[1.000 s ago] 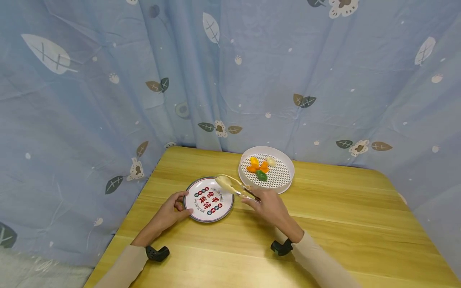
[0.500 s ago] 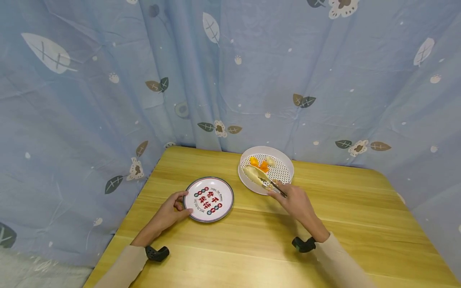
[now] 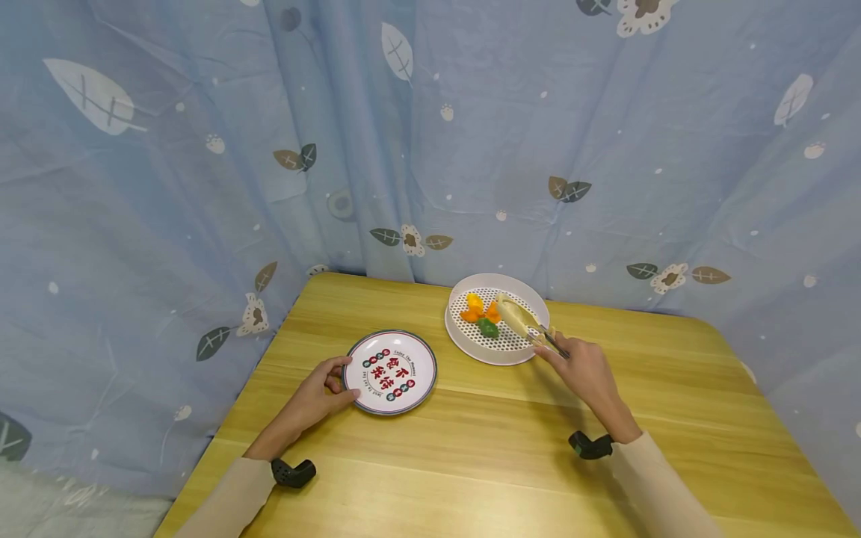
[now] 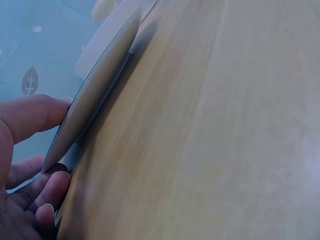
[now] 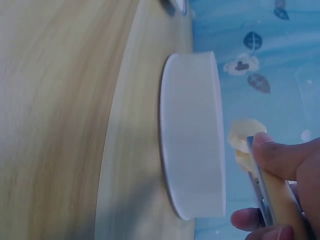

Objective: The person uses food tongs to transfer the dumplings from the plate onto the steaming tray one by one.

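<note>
At the left, my left hand (image 3: 318, 394) pinches the rim of a round white plate (image 3: 422, 362) with red characters, thumb over the edge and fingers beneath. In the left wrist view, the plate (image 4: 97, 82) shows edge-on. My right hand (image 3: 587, 371) grips metal tongs (image 3: 521, 323) with cream-coloured, scalloped tips. These tips are over the right part of a white steamer basket (image 3: 464, 345) with a perforated bottom. In the basket lie a green piece (image 3: 488, 327), a yellow piece (image 3: 474, 300) and orange pieces (image 3: 472, 314). The pale piece seen earlier is overlapped by the tongs.
A wooden table (image 3: 430, 471) carries the plate and the basket, which stands near the back edge. Behind hangs a blue curtain (image 3: 471, 149) with leaf prints. Black wrist cameras (image 3: 294, 473) sit on both wrists.
My right hand has carried the tongs from over the plate rightward to over the basket, then further right within it. The left hand has stayed at the plate.
</note>
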Tool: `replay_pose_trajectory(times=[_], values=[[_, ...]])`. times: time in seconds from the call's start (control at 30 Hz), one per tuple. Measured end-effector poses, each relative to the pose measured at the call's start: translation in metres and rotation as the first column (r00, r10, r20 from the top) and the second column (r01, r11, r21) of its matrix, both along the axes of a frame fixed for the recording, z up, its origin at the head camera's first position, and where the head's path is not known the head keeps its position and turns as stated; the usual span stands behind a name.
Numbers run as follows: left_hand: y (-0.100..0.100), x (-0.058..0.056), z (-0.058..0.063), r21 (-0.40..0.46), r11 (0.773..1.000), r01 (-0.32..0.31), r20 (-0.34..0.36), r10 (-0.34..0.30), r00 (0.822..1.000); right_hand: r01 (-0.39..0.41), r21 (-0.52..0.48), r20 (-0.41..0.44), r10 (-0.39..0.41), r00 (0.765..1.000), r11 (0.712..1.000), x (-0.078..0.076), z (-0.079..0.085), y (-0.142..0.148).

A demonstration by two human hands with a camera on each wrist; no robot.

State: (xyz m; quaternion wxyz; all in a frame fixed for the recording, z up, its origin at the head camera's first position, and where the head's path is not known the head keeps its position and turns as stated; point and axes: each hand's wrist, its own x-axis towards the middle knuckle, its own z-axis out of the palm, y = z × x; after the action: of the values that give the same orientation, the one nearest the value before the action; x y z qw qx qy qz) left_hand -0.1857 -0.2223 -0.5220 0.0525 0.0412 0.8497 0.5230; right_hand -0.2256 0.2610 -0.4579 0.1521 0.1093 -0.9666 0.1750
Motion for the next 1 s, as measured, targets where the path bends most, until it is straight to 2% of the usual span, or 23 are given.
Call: replay_pose_trajectory(times=[0.27,0.43,0.63,0.87,1.0], values=[[-0.002,0.001,-0.002,0.009,1.0,-0.001,-0.007,0.001,1.0,0.015,0.05,-0.004,-0.015,1.0,0.999,-0.007,-0.002,0.002],[-0.001,0.001,-0.001,-0.002,1.0,-0.005,-0.009,0.005,1.0,-0.006,0.11,0.0,0.006,1.0,0.994,-0.01,0.003,0.0],[-0.001,-0.002,-0.001,-0.021,1.0,-0.014,-0.004,0.013,1.0,-0.001,0.15,0.042,-0.006,0.999,0.989,-0.014,0.009,-0.004],[-0.001,0.001,0.001,-0.03,1.0,-0.01,0.0,0.01,1.0,0.022,0.169,0.119,-0.043,0.992,0.985,-0.017,0.009,-0.006],[-0.002,0.001,0.002,-0.02,1.0,-0.003,0.0,0.003,1.0,0.024,0.167,0.127,-0.046,0.991,0.986,-0.019,0.009,-0.007]])
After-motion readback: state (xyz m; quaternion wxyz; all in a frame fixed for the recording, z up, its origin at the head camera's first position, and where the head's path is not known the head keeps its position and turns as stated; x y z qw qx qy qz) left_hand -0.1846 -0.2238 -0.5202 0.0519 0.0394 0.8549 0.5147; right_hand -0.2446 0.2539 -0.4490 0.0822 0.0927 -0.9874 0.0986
